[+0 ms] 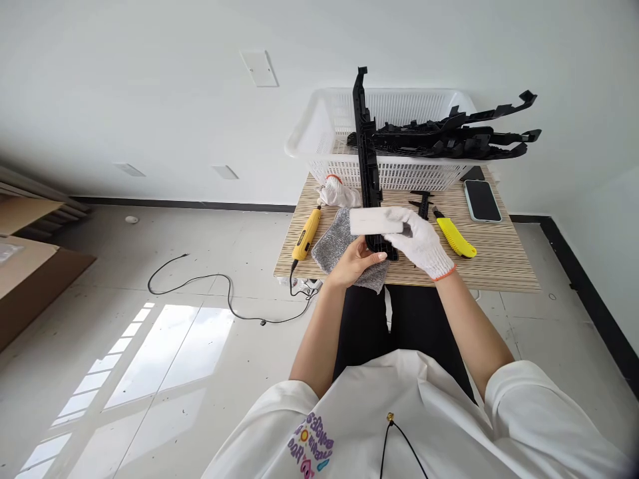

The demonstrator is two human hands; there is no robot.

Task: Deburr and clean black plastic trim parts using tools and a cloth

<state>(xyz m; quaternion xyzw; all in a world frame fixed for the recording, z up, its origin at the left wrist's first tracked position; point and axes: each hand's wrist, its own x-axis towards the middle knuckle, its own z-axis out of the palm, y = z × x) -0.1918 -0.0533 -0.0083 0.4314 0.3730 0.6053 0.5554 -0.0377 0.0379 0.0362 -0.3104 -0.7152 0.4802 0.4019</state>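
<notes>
My bare left hand (355, 265) grips the near end of a long black plastic part (368, 169), thumb over its edge. The far end of that part rises above a white basket. In its white knitted glove with an orange cuff, my right hand (418, 239) is closed on a white block (375, 221), which looks like a sponge. The block lies across the black part near its lower end; whether it presses on it I cannot tell. Beneath my left hand is a grey cloth (333, 241).
More black plastic parts (449, 140) stick out rightward from the white basket (319, 133). Around my hands on the wooden table (494, 266) lie a yellow corded tool (306, 234), a white glove (340, 193), black calipers (423, 203), a yellow utility knife (456, 237) and a phone (482, 201).
</notes>
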